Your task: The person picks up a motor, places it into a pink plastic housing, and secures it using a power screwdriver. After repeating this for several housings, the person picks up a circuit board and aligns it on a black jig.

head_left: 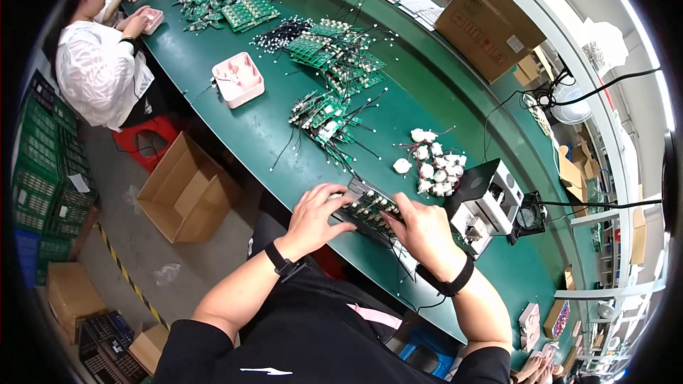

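Note:
In front of me at the bench edge, a dark circuit-board panel (375, 208) with rows of small pale components lies between my hands. My left hand (313, 217) is closed on its left end, thumb and fingers at the edge. My right hand (427, 231) presses its thumb and fingers on the right end. A dark grey strip shows along the panel's far side; whether it is a separate piece I cannot tell. Just beyond lies a pile of green circuit boards (329, 124) with black wires. White round parts with wires (437, 169) are heaped beyond my right hand.
A white-and-black machine (485, 206) stands right of my right hand. On the green bench (235, 139) are a pink plastic housing (239, 82) and more board stacks (338, 53). A co-worker (99, 64) sits at far left. An open carton (186, 195) stands on the floor.

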`<state>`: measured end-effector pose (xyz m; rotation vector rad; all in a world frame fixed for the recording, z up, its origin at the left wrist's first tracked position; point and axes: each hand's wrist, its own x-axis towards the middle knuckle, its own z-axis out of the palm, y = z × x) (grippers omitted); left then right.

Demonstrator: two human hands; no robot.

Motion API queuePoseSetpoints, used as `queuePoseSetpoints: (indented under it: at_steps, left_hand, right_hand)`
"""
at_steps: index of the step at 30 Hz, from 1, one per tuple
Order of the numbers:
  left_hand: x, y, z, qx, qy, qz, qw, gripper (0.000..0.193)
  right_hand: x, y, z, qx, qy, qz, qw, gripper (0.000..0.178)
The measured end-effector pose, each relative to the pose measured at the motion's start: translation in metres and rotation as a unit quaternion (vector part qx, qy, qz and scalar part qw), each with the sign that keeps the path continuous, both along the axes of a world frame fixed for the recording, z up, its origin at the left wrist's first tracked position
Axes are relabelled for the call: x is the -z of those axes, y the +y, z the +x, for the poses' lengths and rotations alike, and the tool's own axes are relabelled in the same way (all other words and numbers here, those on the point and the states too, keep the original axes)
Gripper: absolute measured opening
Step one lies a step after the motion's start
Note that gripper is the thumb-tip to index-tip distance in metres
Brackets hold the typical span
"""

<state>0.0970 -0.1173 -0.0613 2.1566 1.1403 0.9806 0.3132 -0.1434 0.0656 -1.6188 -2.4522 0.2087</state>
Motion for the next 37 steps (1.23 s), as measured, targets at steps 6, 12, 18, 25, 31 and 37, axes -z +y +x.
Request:
queuePoseSetpoints:
  at_steps: [6, 12, 18, 25, 31, 37]
  left_hand:
    - [-0.002, 0.002, 0.001, -0.007, -0.007, 0.006, 1.000, 0.040]
    - [0.004, 0.003, 0.006, -0.040, -0.011, -0.003, 0.999, 0.028]
    - [0.003, 0.003, 0.007, -0.039, -0.013, -0.018, 0.999, 0.025]
    - [-0.004, 0.005, 0.009, -0.038, -0.023, -0.032, 0.999, 0.028]
    - [-0.005, 0.004, 0.009, -0.063, -0.064, -0.043, 0.995, 0.044]
    - [-0.015, -0.005, 0.002, -0.002, -0.194, -0.160, 0.968, 0.068]
  right_hand:
    - [0.008, -0.004, -0.002, 0.001, 0.016, 0.028, 0.999, 0.025]
    - [-0.023, 0.013, 0.000, -0.042, -0.040, -0.030, 0.998, 0.033]
    - [-0.034, 0.021, -0.019, -0.057, 0.003, 0.059, 0.997, 0.043]
    - [0.021, 0.079, 0.022, -0.031, -0.087, 0.091, 0.992, 0.043]
    - [0.011, 0.086, 0.036, -0.001, -0.005, 0.139, 0.990, 0.037]
    - [-0.003, 0.059, 0.047, 0.298, 0.289, 0.166, 0.895, 0.033]
